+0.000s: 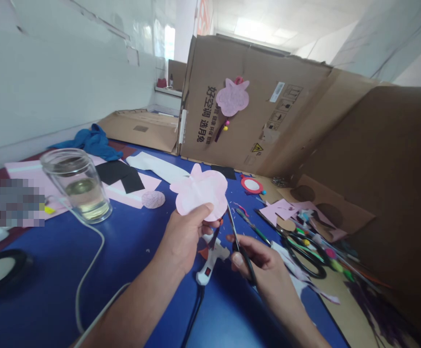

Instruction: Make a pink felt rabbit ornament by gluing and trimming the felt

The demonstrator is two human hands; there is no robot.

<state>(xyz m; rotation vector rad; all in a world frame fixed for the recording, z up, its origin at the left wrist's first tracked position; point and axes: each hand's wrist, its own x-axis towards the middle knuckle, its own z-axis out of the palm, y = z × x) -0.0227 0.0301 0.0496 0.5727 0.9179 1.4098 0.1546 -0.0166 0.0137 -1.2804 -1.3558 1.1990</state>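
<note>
My left hand [192, 232] pinches a pink flower-shaped paper cutout [199, 188], thumb on its face and fingers behind. In my right hand [259, 263] is a pair of scissors [234, 229] with black handles, its blades pointing up beside the cutout's right edge. Whether the blades touch the paper I cannot tell. Below the cutout, a white glue gun [208, 266] with a red switch lies on the blue table [152, 290], partly hidden by my left hand. A small patterned pink oval [153, 199] rests left of the cutout.
A glass of pale liquid [87, 193] stands at left, near a white cable [99, 237] and a roll of tape [0, 270]. Large scissors [307, 253] and paper scraps crowd the right. Cardboard [261, 111] walls rise behind, with a similar pink ornament [233, 98] hanging there.
</note>
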